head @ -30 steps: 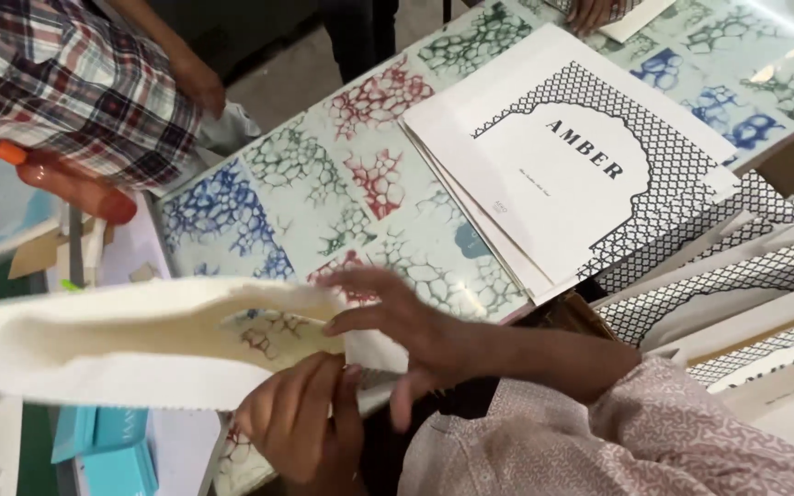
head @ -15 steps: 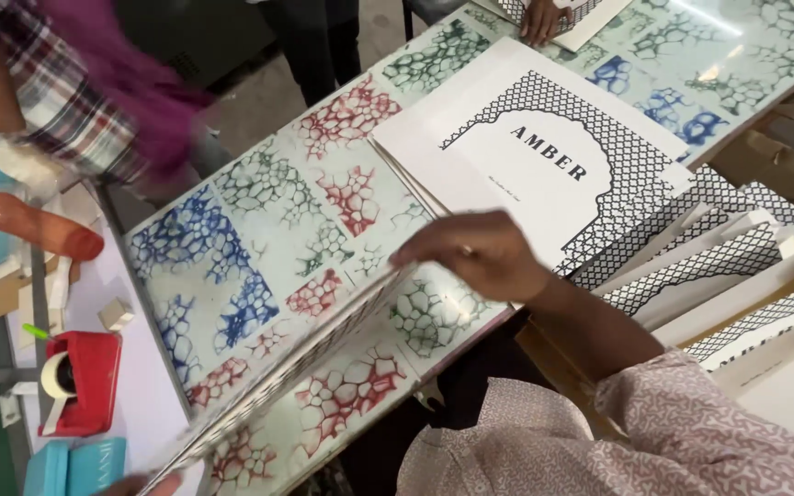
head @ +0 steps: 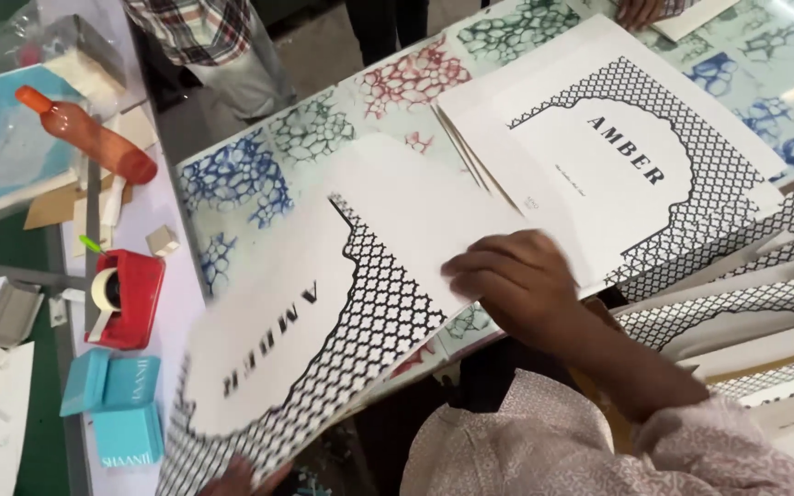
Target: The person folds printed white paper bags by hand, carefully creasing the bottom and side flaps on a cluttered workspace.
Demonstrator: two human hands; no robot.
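Bench (head: 232, 174) covered with marbled paper in blue, green and red blotches, running from lower left to upper right. Beside it on the left, a white side table (head: 163, 294) with a red tape dispenser (head: 126, 298), two small teal boxes (head: 117, 409), an orange bottle (head: 89, 136) and a clear bag with a pale blue sheet (head: 11, 152). Green floor seen at the far left. At the top, someone in a checked shirt (head: 204, 28) standing close to the bench.

Big white printed sheet (head: 342, 303) lay across the bench, with a black lattice pattern along one side and an arch shape in the middle. Long axis slanted from lower left up to upper right. Lower left end hung past the bench edge, over the side table.

Right hand (head: 516, 285) pressed flat on the sheet's right edge, fingers (head: 480, 266) spread a little and pointing left, resting on top of the paper and not curled round it. Left hand (head: 241, 478) only peeked in at the bottom edge, under the sheet's lower end; could not tell how its fingers were set.

To the right, a stack of the same printed sheets (head: 618, 156), touching the big sheet near the right hand.
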